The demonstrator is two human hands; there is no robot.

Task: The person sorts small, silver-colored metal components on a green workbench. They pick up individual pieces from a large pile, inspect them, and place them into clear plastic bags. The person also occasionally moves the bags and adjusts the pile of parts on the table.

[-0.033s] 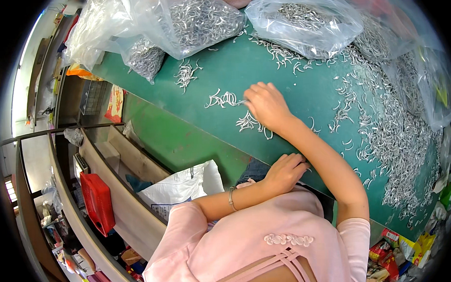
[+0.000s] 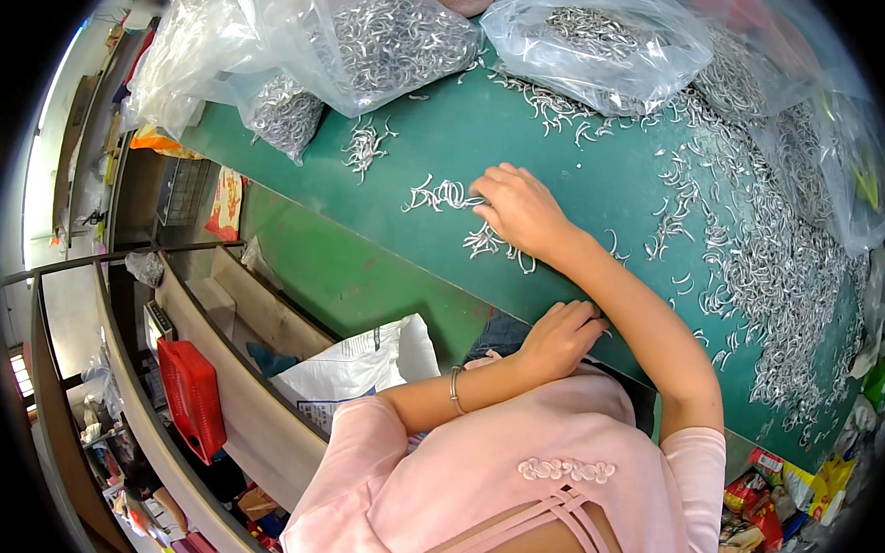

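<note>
Small curved silvery metal pieces lie over the green tabletop [image 2: 441,247]. My right hand [image 2: 520,207] reaches across to a short row of these pieces [image 2: 442,195], its fingers bent and closed at the row's right end. Its fingertips touch a piece there, partly hidden by the fingers. Just below this hand lies another small cluster of pieces [image 2: 484,239]. My left hand [image 2: 562,339] rests at the table's near edge, beneath my right forearm, with its fingers curled together. A thin silvery bit shows by its fingertips; whether it is held is unclear.
A large spread of metal pieces [image 2: 784,294] covers the right side. Clear plastic bags of pieces [image 2: 396,49] stand along the far edge, near a small separate pile [image 2: 366,148]. A white sack [image 2: 368,362] and a red basket [image 2: 190,397] are at the left.
My right hand has shifted slightly left, toward the row of metal pieces. My left hand stays where it was.
</note>
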